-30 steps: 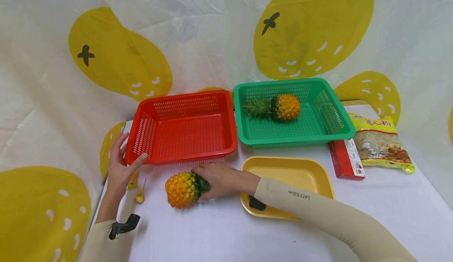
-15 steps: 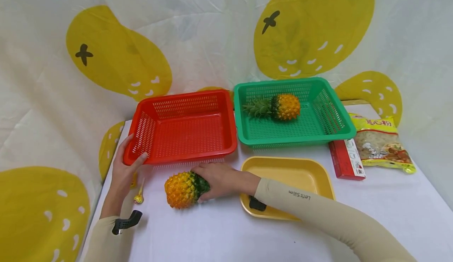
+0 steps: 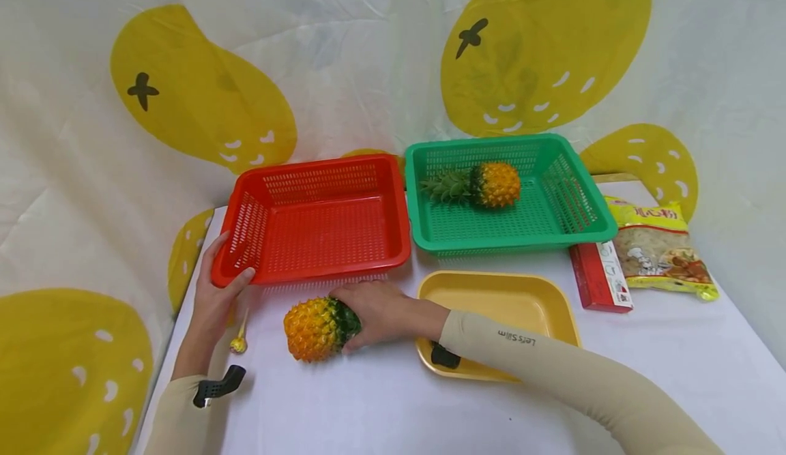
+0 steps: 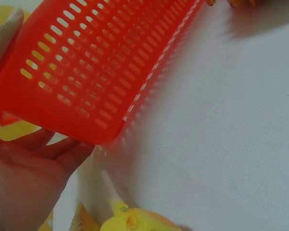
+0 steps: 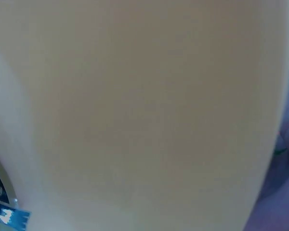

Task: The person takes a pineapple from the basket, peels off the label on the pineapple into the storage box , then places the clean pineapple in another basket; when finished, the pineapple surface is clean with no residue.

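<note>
In the head view my left hand [image 3: 215, 295] grips the near left corner of the red plastic basket [image 3: 319, 281], thumb on the rim. The left wrist view shows several fingertips under the red basket [image 4: 62, 91]. My right hand [image 3: 381, 315] holds a yellow-orange pineapple [image 3: 310, 332] by its green crown end, lying on the white table in front of the basket; most of the leaves are hidden by the hand. A blurred pale surface fills most of the right wrist view. A second pineapple [image 3: 497, 185] lies on its side in the green basket [image 3: 516, 245].
A yellow tray [image 3: 561, 305] sits under my right forearm, with a dark object [image 3: 445, 356] partly covered there. Farther right are a red and white box [image 3: 602, 277] and a yellow food bag [image 3: 663, 247]. A lollipop [image 3: 239, 339] lies near my left wrist.
My left hand has shifted slightly on the red basket's corner, its fingers now closer to the outer wall. The right hand and the pineapple have stayed nearly in place.
</note>
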`<state>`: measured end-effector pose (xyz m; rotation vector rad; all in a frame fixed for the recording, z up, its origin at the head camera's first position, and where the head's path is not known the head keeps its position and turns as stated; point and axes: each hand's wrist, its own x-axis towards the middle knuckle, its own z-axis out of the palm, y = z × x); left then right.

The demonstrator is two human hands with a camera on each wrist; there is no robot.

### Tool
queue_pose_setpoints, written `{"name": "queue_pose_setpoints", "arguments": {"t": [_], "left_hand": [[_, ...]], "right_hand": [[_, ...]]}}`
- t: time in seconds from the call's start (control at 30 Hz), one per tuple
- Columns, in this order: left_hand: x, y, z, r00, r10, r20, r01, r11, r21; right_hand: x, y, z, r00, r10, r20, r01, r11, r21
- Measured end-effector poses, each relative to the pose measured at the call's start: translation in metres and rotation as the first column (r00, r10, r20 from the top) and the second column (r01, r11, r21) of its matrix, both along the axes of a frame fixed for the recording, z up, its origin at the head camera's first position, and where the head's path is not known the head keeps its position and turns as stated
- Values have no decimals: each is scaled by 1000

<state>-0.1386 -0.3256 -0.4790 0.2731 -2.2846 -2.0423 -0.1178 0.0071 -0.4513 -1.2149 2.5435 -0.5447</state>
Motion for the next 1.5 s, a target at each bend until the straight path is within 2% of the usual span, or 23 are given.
{"name": "queue_pose_setpoints", "arguments": {"t": [0.33,0.5,0.77,0.9,1.1,1.3,1.5], "left_hand": [[-3,2,0,1000,-17,10,17,997,-73],[-1,-1,0,1000,-16,16,18,995,-100],[0,-3,-1,1000,-16,12,17,994,-111],[0,-3,-1,1000,-18,15,20,992,-128],[0,-3,1,999,-24,24,28,986,-164],[0,-5,3,1000,-17,23,21,983,-182],[-1,-6,2,999,-19,43,26,983,-182]], "right_hand": [[0,3,3,1000,7,19,-5,996,-95],[0,5,14,999,33,-8,-34,992,-119],[5,8,43,997,47,-61,-51,996,-78],[7,13,59,996,43,-77,-50,995,-88],[6,29,87,999,6,-38,-9,997,-71],[-3,48,111,998,-32,-47,28,996,-89],[-21,72,128,996,-80,-49,74,991,-115]]}}
